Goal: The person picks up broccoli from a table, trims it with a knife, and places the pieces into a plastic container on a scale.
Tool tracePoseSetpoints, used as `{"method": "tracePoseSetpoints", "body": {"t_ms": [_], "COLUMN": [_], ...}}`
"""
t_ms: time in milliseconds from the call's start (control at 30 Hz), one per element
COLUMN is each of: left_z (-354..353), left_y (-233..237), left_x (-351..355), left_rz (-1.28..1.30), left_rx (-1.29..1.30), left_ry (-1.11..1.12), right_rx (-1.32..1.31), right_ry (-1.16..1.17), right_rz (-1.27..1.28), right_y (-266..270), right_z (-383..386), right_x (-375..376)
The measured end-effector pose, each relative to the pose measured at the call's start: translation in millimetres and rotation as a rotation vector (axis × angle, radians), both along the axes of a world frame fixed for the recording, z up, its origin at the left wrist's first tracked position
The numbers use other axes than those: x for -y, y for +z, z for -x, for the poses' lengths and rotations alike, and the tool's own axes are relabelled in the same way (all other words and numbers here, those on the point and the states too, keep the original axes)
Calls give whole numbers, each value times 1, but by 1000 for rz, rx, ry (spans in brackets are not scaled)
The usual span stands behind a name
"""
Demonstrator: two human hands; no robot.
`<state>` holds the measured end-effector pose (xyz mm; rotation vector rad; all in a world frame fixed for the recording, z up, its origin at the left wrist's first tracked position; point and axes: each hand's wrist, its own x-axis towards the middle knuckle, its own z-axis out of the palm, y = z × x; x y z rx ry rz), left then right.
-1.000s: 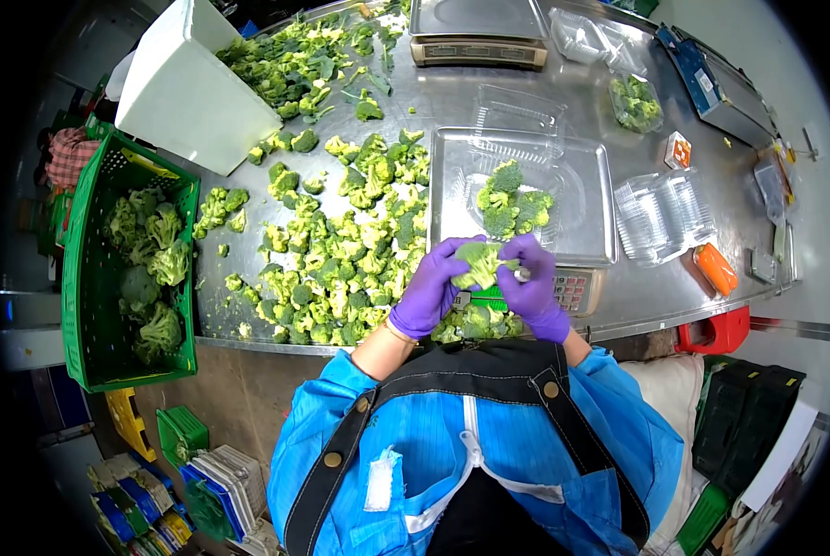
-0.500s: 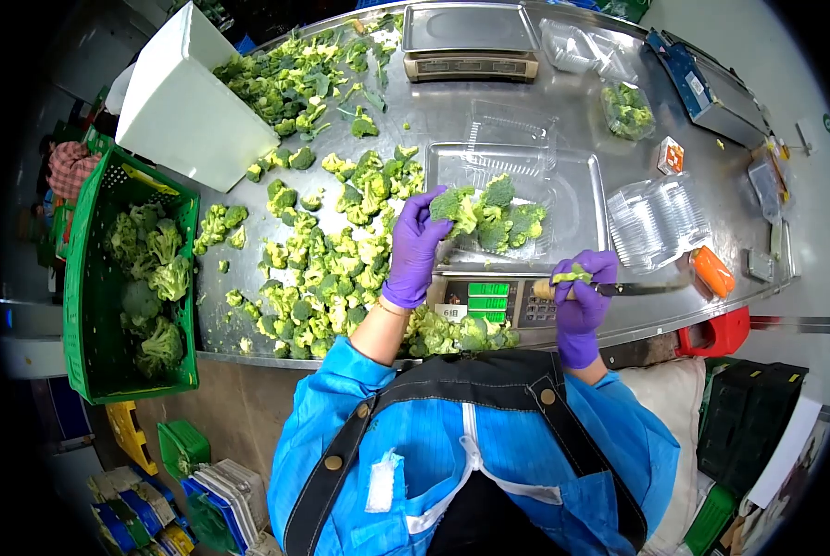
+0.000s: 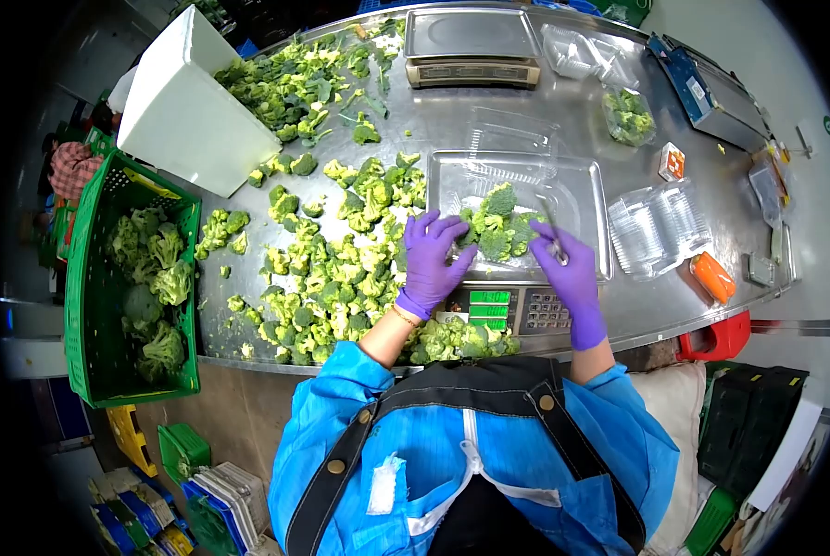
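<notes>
While both my gloved hands are at the weighing tray (image 3: 589, 185), the relation to note is this: the broccoli florets (image 3: 496, 222) sit between them, just beyond my fingertips. Left hand (image 3: 433, 259): palm down, fingers spread apart, holding nothing visible; the florets lie directly to its right and slightly ahead, thumb and index close against the near-left side, contact not certain. Right hand (image 3: 568, 278): fingers drawn together on what reads as a knife (image 3: 554, 232), grip partly hidden and blade blurred; from here the florets lie ahead and to the left. Left appears the nearer by a little. The florets form a compact cluster with no clear long axis, heads pointing various ways, in the base of a transparent clamshell whose lid (image 3: 515, 139) lies folded away from me. In the way on the right side: the blade, standing roughly upright in view between that hand and the cluster. Nearer me, below the tray, the lit scale display (image 3: 489, 310) and keypad (image 3: 545, 312) show between my wrists. Farther left, a broad pile of loose florets (image 3: 336, 278) spreads over the steel table (image 3: 572, 111), then a green crate (image 3: 83, 278) with larger heads. Right of the tray: nested clamshells (image 3: 660, 227) and an orange item (image 3: 712, 278). Far side: a second scale (image 3: 471, 72) and a filled broccoli pack (image 3: 629, 118).
</notes>
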<state>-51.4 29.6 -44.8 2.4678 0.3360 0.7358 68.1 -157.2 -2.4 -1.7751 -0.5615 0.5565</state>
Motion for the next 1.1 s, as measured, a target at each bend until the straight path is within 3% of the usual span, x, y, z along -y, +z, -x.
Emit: {"method": "tracePoseSetpoints", "body": {"t_ms": [67, 100, 167, 300, 467, 567, 633, 700, 867, 967, 1033, 1100], "left_z": [-3, -5, -7, -8, -8, -7, -6, -5, -5, -4, -7, -4], "left_y": [0, 4, 5, -7, -14, -12, -11, -7, -13, -15, -30, -44], "left_x": [3, 5, 10, 8, 9, 8, 8, 8, 9, -1, -26, -71], "left_rz": [22, 10, -65, -51, -69, -75, -84, -91, -19, 30, 218, 278], "left_rx": [-23, -43, -90, -137, -73, -60, -63, -64, -69, -1, 238, 238], "left_ry": [1, -2, 6, -43, -26, -29, -5, 14, 16, -9, 122, 309], "right_rx": [545, 550, 656, 860, 689, 740, 835, 962, 894, 848, 512, 578], "right_ry": [-25, -19, 82, 370, 234, 352, 438, 545, 582, 527, 294, 225], "right_rz": [83, 76, 375, 405, 207, 154, 209, 458, 530, 332, 255, 256], "right_y": [2, 6, 14, -9, 5, -9, -9, -7, -13, -10, 20, 27], "right_z": [-12, -17, -25, -50, -53, -52, -46, -38, -43, -44, -35, -35], "right_x": [-20, -30, -49, -66, -79, -95, -104, -111, -115, -106, -98, -84]}}
